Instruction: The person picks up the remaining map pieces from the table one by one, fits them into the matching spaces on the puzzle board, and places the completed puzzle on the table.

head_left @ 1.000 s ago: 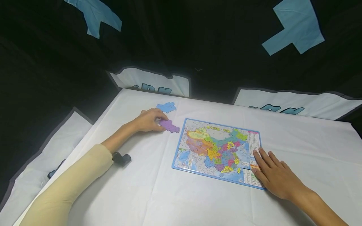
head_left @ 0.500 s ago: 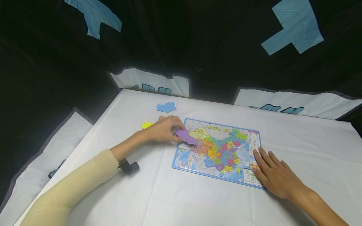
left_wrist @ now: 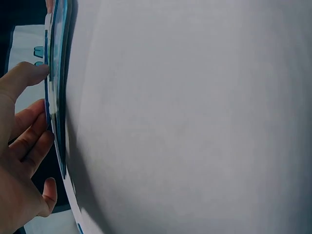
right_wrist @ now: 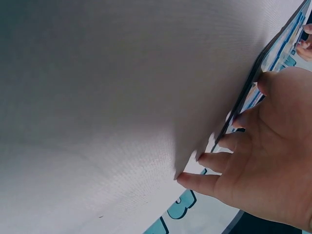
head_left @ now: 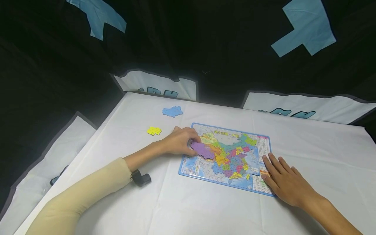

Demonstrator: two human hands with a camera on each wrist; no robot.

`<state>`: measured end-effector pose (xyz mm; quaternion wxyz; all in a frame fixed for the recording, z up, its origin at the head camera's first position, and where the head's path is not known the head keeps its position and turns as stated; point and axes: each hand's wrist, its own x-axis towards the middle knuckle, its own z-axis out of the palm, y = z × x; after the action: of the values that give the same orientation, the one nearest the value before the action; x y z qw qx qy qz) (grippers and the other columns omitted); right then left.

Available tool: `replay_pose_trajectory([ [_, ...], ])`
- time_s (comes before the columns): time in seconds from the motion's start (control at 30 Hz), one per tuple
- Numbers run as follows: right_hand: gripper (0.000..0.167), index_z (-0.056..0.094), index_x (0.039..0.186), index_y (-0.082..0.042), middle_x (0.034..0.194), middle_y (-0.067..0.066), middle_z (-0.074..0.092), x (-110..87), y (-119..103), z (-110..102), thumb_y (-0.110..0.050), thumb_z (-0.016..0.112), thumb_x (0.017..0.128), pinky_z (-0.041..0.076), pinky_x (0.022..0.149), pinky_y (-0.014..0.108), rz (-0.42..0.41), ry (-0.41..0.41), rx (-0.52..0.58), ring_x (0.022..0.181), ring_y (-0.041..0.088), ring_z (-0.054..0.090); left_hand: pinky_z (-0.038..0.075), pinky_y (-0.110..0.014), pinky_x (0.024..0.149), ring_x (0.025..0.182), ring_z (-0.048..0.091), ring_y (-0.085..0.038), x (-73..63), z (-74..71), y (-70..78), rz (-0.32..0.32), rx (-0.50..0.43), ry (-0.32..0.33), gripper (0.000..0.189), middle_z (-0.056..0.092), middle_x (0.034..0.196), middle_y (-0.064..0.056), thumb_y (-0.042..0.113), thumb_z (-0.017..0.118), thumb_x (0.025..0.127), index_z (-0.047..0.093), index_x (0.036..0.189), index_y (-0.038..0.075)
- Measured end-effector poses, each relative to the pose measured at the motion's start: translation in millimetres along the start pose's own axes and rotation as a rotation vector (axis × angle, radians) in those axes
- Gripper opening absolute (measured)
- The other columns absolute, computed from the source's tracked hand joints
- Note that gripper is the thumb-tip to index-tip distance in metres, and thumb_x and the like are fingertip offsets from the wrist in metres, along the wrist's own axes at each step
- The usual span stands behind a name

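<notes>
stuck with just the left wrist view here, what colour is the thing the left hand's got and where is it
Observer: In the head view, the left hand pinches a purple piece over the left part of the board.

Operator: any other pieces off the board

Observer: Yes, two lie on the table: a yellow piece and, farther from the person, a blue piece.

Operator: and how's the right hand sitting

Observer: The right hand lies palm down with its fingers extended, partly covering the board's near right corner.
</notes>
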<state>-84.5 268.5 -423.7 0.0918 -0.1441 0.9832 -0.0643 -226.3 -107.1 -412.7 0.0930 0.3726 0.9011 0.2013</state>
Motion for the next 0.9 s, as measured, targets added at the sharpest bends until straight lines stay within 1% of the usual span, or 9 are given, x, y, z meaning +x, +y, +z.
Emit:
replay_pose_trajectory([
  [0.27,0.073,0.031,0.155,-0.003,0.159,0.023,0.024,0.4,-0.2,0.2,-0.052,0.043,0.102,0.02,0.105,0.073,0.005,-0.004,-0.005,0.142,0.051,0.022,0.032,-0.039,0.083,0.114,0.053,-0.013,0.1,0.9,8.8,-0.022,0.023,-0.014,0.04,0.064,0.114,0.007,0.033,0.081,0.077,0.074,0.113,0.018],
  [0.63,0.073,0.031,0.155,-0.002,0.159,0.024,0.025,0.7,0.0,0.1,-0.051,0.044,0.103,0.02,0.104,0.073,0.003,-0.008,-0.012,0.141,0.051,0.022,0.032,-0.039,0.082,0.114,0.054,-0.014,0.1,2.8,10.5,-0.021,0.038,-0.009,0.04,0.064,0.116,0.006,0.034,0.081,0.077,0.074,0.113,0.018],
  [0.9,0.072,0.03,0.156,-0.003,0.159,0.024,0.024,1.0,0.9,0.8,-0.051,0.043,0.103,0.021,0.104,0.073,0.001,-0.009,-0.021,0.142,0.051,0.022,0.032,-0.039,0.081,0.112,0.054,-0.013,-0.5,2.1,12.6,-0.018,0.058,-0.01,0.04,0.064,0.113,0.007,0.035,0.082,0.077,0.074,0.112,0.018],
])
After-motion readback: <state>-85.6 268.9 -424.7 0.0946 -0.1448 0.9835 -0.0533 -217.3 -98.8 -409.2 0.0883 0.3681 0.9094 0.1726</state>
